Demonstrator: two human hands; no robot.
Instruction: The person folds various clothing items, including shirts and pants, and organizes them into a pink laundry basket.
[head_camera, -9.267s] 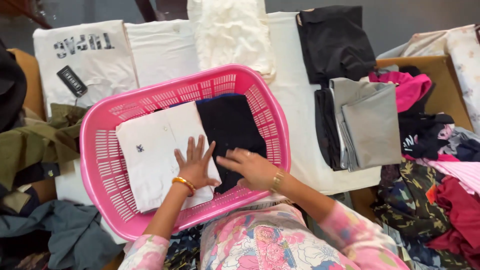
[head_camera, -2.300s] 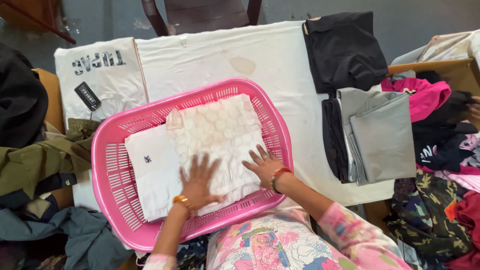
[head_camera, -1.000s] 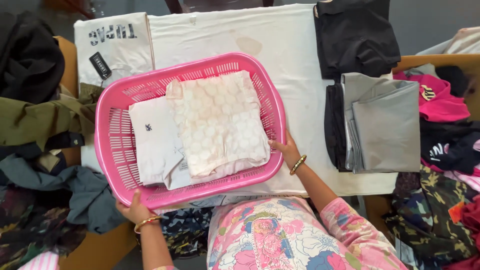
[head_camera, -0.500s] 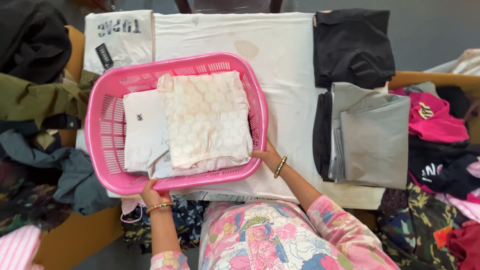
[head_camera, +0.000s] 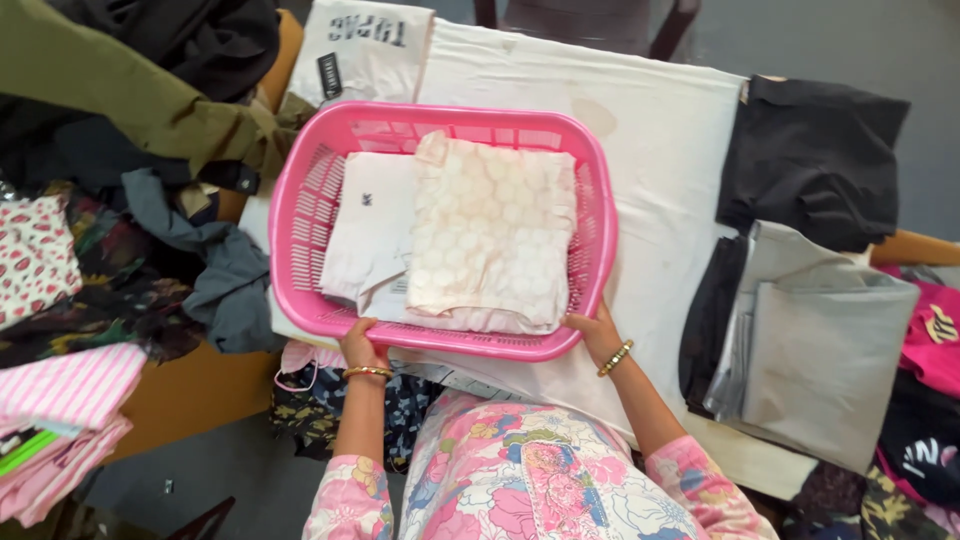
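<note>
- Hands: our left hand (head_camera: 361, 345) and right hand (head_camera: 597, 335) each gripped the near rim of the pink basket (head_camera: 300, 215), arms bent.
- Basket: slotted plastic, holding a folded cream patterned garment (head_camera: 495, 240) over a white one (head_camera: 365, 235).
- Surface (head_camera: 660, 150): white cloth-covered, with the basket on it and folded grey clothes (head_camera: 825, 350) alongside.

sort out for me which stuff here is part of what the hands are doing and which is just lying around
In hand:
- left hand and right hand, both gripping the pink basket
- cream patterned fold
- white folded garment

Lying about:
- black garment
- grey folded clothes
- olive garment
- pink striped stack
</note>
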